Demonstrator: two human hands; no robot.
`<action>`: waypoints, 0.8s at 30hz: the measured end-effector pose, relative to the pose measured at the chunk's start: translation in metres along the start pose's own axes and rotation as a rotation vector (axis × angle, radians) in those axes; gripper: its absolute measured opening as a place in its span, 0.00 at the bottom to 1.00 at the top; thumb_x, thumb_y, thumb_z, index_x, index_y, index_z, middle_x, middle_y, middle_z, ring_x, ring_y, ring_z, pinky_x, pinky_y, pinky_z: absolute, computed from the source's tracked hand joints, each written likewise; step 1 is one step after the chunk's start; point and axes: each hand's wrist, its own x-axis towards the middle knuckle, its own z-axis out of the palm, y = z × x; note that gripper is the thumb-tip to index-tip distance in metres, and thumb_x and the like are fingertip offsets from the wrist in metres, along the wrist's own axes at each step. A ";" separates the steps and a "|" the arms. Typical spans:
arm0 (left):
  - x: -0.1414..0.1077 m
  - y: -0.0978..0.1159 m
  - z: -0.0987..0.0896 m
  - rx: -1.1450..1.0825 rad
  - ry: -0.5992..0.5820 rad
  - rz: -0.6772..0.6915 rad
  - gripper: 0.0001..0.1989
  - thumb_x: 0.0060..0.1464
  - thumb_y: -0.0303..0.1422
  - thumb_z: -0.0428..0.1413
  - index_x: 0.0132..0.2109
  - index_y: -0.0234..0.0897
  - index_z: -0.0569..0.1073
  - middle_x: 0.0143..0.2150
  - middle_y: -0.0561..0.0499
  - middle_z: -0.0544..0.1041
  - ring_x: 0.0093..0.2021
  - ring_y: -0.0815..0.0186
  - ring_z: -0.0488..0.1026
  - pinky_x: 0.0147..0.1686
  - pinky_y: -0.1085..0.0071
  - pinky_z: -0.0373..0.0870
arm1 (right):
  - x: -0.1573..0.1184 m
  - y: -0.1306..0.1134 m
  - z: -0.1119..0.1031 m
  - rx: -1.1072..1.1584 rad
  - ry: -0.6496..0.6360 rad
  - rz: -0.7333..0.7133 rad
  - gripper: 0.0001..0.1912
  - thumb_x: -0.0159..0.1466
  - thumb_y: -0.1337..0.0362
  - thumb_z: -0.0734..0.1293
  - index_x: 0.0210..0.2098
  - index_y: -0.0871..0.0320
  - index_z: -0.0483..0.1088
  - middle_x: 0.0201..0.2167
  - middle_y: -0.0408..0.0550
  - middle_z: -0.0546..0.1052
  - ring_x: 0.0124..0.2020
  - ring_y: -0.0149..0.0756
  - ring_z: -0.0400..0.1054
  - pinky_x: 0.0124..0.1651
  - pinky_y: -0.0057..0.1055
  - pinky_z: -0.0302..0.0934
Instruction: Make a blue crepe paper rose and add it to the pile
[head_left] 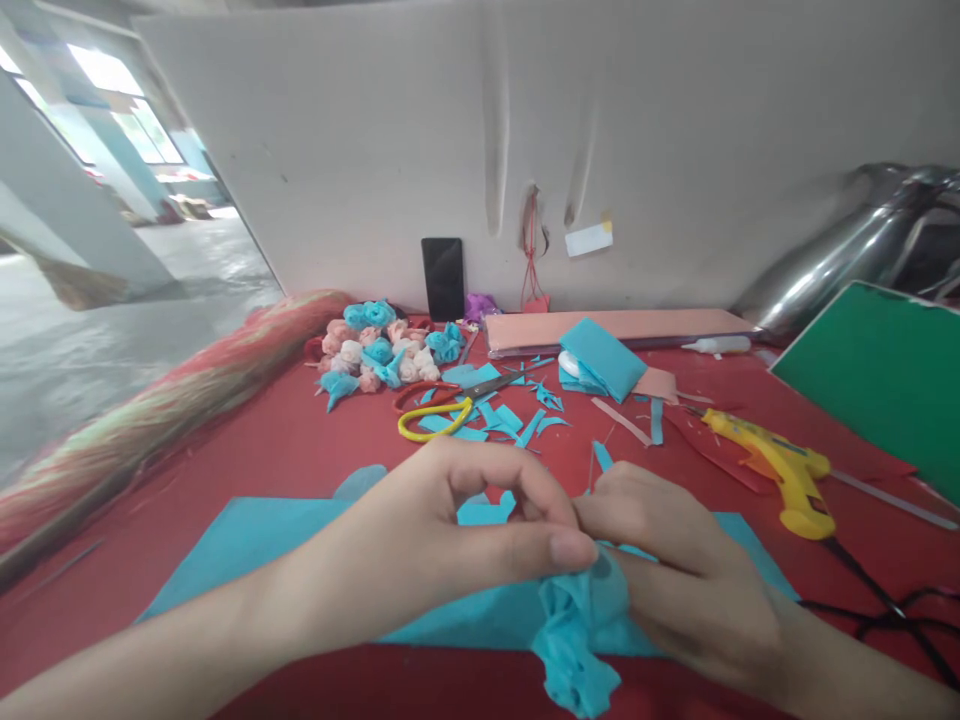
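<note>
My left hand (427, 535) and my right hand (675, 560) meet over a crumpled strip of blue crepe paper (577, 630). Both pinch it at its top, the left thumb pressed against the right fingers, and the gathered end hangs down below them. Under my hands a large sheet of the same blue paper (255, 545) lies flat on the red table cover (300, 450).
Yellow-handled scissors (442, 410) lie among blue paper scraps beyond my hands. A pile of blue, pink and white paper flowers (375, 350) sits behind them. A yellow glue gun (787, 475) lies at the right with its black cord. Folded blue paper, pink sheets, a phone and a green board stand farther back.
</note>
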 end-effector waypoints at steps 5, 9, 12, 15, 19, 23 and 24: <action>0.001 0.001 0.003 0.035 0.049 0.006 0.05 0.52 0.31 0.59 0.29 0.38 0.73 0.26 0.59 0.73 0.30 0.74 0.69 0.32 0.81 0.66 | -0.004 0.002 0.003 -0.019 0.023 -0.027 0.17 0.70 0.67 0.52 0.31 0.56 0.68 0.21 0.40 0.66 0.23 0.28 0.57 0.26 0.30 0.51; 0.001 0.003 0.007 0.107 0.109 0.051 0.06 0.52 0.32 0.59 0.29 0.37 0.72 0.26 0.58 0.71 0.28 0.74 0.67 0.30 0.81 0.66 | -0.007 0.003 0.001 -0.066 0.028 -0.039 0.16 0.69 0.68 0.53 0.30 0.56 0.67 0.19 0.40 0.62 0.23 0.28 0.57 0.27 0.29 0.52; 0.002 0.002 0.008 0.182 0.158 0.104 0.04 0.54 0.31 0.58 0.31 0.38 0.71 0.27 0.59 0.70 0.29 0.75 0.66 0.30 0.82 0.65 | -0.007 0.002 -0.001 -0.083 0.050 -0.070 0.18 0.69 0.69 0.52 0.28 0.57 0.66 0.19 0.40 0.62 0.23 0.29 0.56 0.27 0.30 0.51; 0.000 0.005 0.006 0.284 0.208 0.151 0.07 0.57 0.33 0.54 0.31 0.38 0.69 0.27 0.58 0.69 0.29 0.74 0.65 0.29 0.81 0.64 | -0.006 0.001 -0.002 -0.126 0.066 -0.112 0.18 0.69 0.70 0.52 0.29 0.58 0.67 0.22 0.42 0.68 0.23 0.29 0.55 0.27 0.30 0.50; -0.006 0.015 -0.002 0.412 0.166 0.166 0.13 0.58 0.34 0.51 0.26 0.39 0.71 0.26 0.57 0.70 0.29 0.72 0.68 0.32 0.79 0.65 | -0.005 0.000 0.000 -0.243 0.140 -0.119 0.16 0.68 0.71 0.54 0.28 0.59 0.68 0.29 0.45 0.73 0.24 0.29 0.56 0.26 0.31 0.48; -0.012 0.016 -0.008 0.515 0.206 0.171 0.08 0.53 0.33 0.56 0.26 0.40 0.75 0.29 0.55 0.75 0.33 0.69 0.71 0.35 0.77 0.66 | -0.002 -0.002 0.003 -0.252 0.152 -0.041 0.19 0.68 0.71 0.53 0.26 0.59 0.70 0.27 0.46 0.73 0.25 0.30 0.56 0.27 0.32 0.51; -0.013 0.014 -0.009 0.516 0.225 0.179 0.07 0.52 0.32 0.57 0.27 0.41 0.75 0.30 0.55 0.75 0.34 0.69 0.71 0.35 0.77 0.66 | -0.001 -0.004 0.002 -0.249 0.126 -0.031 0.19 0.67 0.71 0.53 0.25 0.60 0.70 0.27 0.46 0.73 0.25 0.30 0.56 0.27 0.32 0.52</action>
